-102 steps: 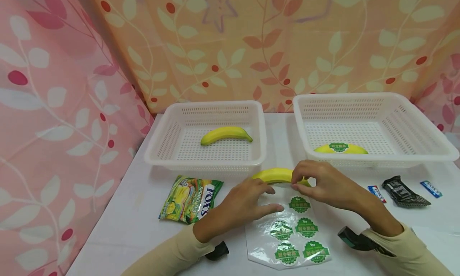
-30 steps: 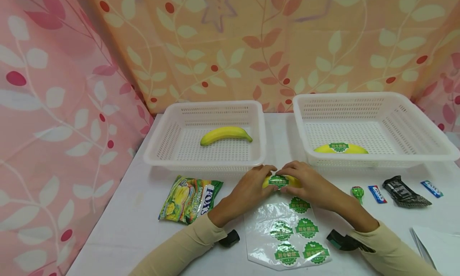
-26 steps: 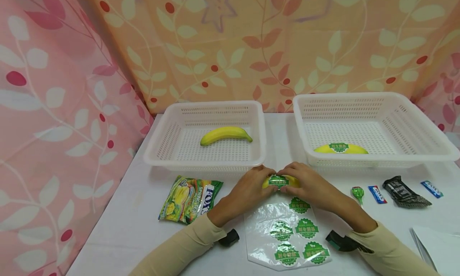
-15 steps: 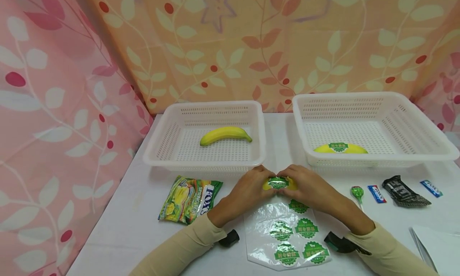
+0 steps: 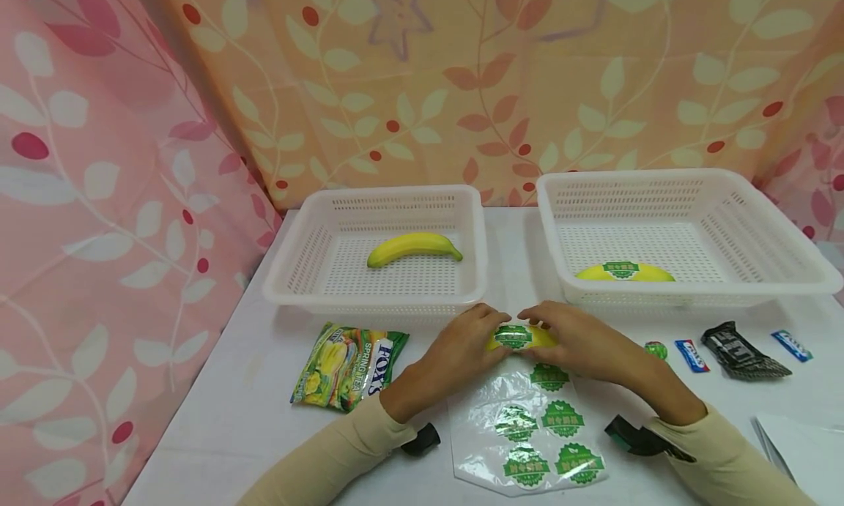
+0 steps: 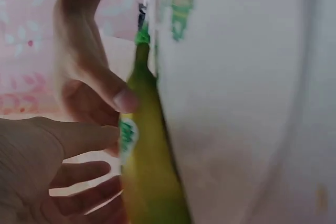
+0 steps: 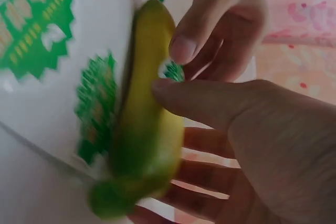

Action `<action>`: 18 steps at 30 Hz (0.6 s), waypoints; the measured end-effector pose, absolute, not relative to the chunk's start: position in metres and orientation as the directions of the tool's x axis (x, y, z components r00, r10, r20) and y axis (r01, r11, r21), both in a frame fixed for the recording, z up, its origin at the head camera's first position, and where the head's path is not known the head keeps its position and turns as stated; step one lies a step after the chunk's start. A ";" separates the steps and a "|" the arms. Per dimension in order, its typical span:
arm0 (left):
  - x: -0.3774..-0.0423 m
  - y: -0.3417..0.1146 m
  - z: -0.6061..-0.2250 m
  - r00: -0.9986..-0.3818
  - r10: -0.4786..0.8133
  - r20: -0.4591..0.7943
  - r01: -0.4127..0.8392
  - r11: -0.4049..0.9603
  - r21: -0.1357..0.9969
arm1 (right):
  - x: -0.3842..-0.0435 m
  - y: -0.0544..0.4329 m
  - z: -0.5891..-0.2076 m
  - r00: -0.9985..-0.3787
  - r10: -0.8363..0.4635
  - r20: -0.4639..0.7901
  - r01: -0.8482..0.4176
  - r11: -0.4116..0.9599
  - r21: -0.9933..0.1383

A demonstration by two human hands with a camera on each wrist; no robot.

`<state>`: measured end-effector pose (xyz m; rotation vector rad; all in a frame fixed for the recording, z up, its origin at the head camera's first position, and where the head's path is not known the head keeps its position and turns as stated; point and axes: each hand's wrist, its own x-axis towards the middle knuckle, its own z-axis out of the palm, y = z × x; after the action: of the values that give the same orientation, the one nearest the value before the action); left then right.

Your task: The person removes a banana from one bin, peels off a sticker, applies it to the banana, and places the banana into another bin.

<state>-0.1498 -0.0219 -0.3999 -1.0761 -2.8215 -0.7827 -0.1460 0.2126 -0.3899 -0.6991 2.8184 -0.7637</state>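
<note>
A yellow banana (image 5: 542,336) with a green round sticker (image 5: 512,336) on it lies between my two hands, behind a glossy sheet (image 5: 488,447) of green stickers. My left hand (image 5: 455,352) holds the banana's left part, thumb in front and fingers behind. On its right part, my right hand (image 5: 587,341) grips with the thumb on the near side. The left wrist view shows the banana (image 6: 152,161) close up, both thumbs near the sticker (image 6: 127,135). In the right wrist view, the banana (image 7: 142,93) has its green stem toward the bottom.
A white basket (image 5: 376,299) at back left holds a plain banana (image 5: 415,248). Another basket (image 5: 692,294) holds a stickered banana (image 5: 642,273). A FOX'S candy bag (image 5: 349,365) lies left; a lollipop (image 5: 656,349), small wrapped sweets (image 5: 691,356) and a black packet (image 5: 741,352) lie right.
The banana near my hands was bare 3.4 s ago; now it bears a sticker. My hands met over it half a second ago; since then my right hand has shifted slightly right.
</note>
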 end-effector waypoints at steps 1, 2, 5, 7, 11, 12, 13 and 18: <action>-0.149 -0.021 -0.397 -0.749 0.627 0.215 0.647 0.619 0.446 | -0.147 0.215 -0.387 -0.885 -0.463 -0.045 -0.373 0.765 -0.524; -0.147 -0.020 -0.394 -0.733 0.637 0.239 0.665 0.597 0.448 | -0.147 0.218 -0.385 -0.886 -0.457 -0.077 -0.348 0.766 -0.540; -0.145 -0.012 -0.382 -0.690 0.658 0.303 0.706 0.518 0.484 | -0.149 0.226 -0.379 -0.876 -0.464 -0.133 -0.318 0.762 -0.565; -0.145 -0.006 -0.373 -0.678 0.664 0.316 0.710 0.481 0.514 | -0.150 0.230 -0.378 -0.864 -0.482 -0.145 -0.326 0.755 -0.568; -0.153 0.010 -0.358 -0.695 0.659 0.288 0.670 0.447 0.593 | -0.153 0.235 -0.377 -0.852 -0.500 -0.153 -0.330 0.742 -0.584; -0.156 0.014 -0.356 -0.702 0.655 0.279 0.655 0.440 0.615 | -0.153 0.236 -0.377 -0.852 -0.500 -0.153 -0.327 0.738 -0.590; -0.159 0.018 -0.355 -0.709 0.652 0.269 0.638 0.430 0.639 | -0.153 0.236 -0.377 -0.853 -0.498 -0.155 -0.321 0.735 -0.597; -0.174 0.035 -0.355 -0.737 0.631 0.242 0.587 0.419 0.693 | -0.151 0.238 -0.378 -0.852 -0.504 -0.142 -0.316 0.711 -0.628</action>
<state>-0.1736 0.0354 -0.3550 -1.1566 -2.6925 -1.2783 -0.1513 0.2376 -0.3783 -0.6446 2.6158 -0.8787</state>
